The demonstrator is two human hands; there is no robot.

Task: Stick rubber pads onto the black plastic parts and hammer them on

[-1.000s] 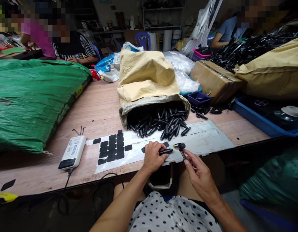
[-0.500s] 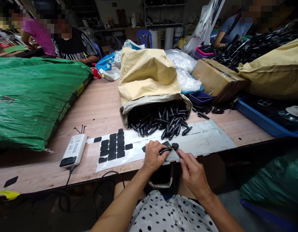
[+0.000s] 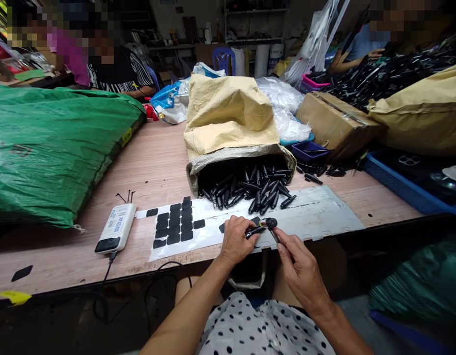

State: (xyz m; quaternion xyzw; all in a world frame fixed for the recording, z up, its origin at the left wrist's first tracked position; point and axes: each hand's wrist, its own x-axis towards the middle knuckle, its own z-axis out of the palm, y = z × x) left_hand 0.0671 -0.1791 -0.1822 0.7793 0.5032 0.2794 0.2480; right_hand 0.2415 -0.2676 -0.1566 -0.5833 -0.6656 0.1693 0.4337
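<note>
My left hand (image 3: 237, 240) is closed around a slim black tubular part (image 3: 254, 231), whose tip points right. In my right hand (image 3: 299, 266), thumb and fingers pinch the handle of a small ratchet wrench (image 3: 272, 223). The wrench's round head meets the tip of the black part; the exact join is too small to make out. Beyond my hands, many similar black parts (image 3: 263, 195) spill from the mouth of a tan sack (image 3: 231, 116). Under my hands lies a pale board (image 3: 324, 217), with a dark patch partly hidden by my left hand.
Left of my hands, several black rounded-square stickers (image 3: 174, 224) lie on a white sheet (image 3: 209, 239). A white power bank (image 3: 117, 229) has a cable plugged in. A green sack (image 3: 57, 153) fills the left, a cardboard box (image 3: 334, 123) and blue tray (image 3: 405, 182) the right. Co-workers sit beyond.
The wrench head has shifted slightly to the right along with my right hand. Both hands keep their hold. The whole view has moved a little, and a co-worker's hand now shows at upper right.
</note>
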